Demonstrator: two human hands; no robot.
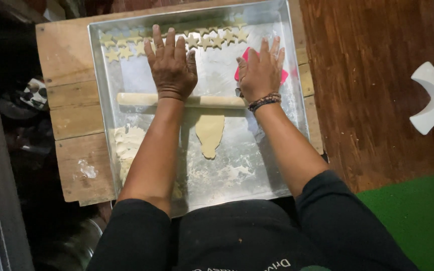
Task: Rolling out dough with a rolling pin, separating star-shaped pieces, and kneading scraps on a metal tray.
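Wooden bench (71, 120) carries our metal tray (297, 100) of star cutouts (126, 50); both hands, left hand (172, 65) and right hand (259, 73), press flat, fingers spread open, on the rolling pin (212, 102) over dough (210, 133)

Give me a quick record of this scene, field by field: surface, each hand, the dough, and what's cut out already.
surface: metal tray on wooden board
left hand: flat, palm down on rolling pin
right hand: flat on rolling pin, over pink cutter
dough strip: rolled thin, near side of pin
dough lump: tray's left
star cutouts: rows along far edge
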